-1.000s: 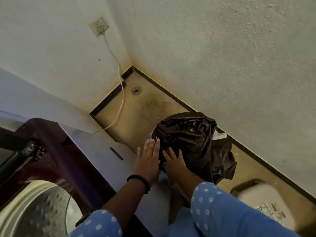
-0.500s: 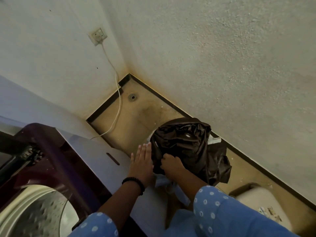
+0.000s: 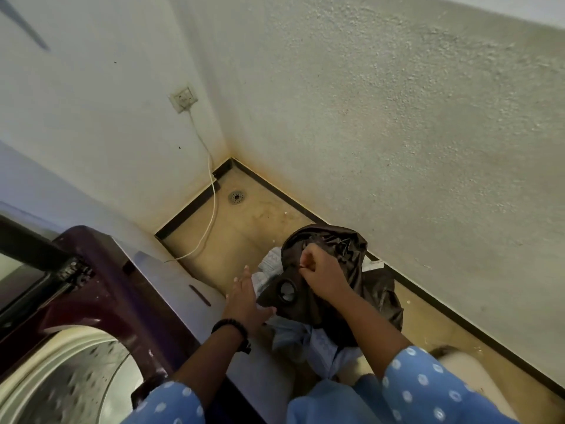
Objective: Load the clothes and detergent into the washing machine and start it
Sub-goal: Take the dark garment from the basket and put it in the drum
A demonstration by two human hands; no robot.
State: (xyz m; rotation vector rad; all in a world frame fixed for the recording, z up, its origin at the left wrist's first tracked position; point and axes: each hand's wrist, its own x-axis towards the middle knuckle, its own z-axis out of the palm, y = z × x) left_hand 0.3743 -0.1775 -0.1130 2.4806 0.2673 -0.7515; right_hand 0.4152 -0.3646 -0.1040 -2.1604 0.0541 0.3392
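Beside tan floor, dark garment bunched inside right-hand fingers; left-hand fingers flat alongside.

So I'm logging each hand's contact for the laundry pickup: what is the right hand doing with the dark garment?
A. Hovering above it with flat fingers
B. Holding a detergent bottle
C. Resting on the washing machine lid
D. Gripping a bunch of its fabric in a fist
D: the right hand is fisted around a fold of the dark garment.
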